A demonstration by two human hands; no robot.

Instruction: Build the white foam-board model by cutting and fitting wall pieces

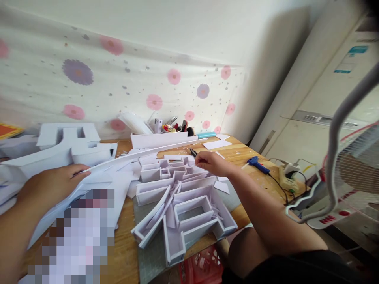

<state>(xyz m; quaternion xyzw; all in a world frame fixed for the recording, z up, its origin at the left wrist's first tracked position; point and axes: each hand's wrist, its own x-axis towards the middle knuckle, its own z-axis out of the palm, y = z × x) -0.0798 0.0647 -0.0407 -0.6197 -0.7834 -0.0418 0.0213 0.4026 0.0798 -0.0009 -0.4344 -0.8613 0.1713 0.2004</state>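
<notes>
My left hand [55, 185] is closed on the near end of a long, thin white foam board strip [154, 151], which slants away to the right above the table. My right hand [212, 162] is closed round a slim dark pen-like tool [193, 152]; its exact kind is too small to make out. Below the right hand lies a large hollow letter form [194, 228] built from upright white board walls, with loose strips inside it. The form rests on a grey-green cutting mat [151, 264]. White board sheets [122, 197] lie under and beside my left hand.
Finished white box-like forms [69, 136] stand at the left. A white tray [162, 140] of tools sits by the wall. Rightward are a blue glue gun [257, 164], a power strip [288, 179] and a fan [352, 169]. Blurred blocks cover something at lower left.
</notes>
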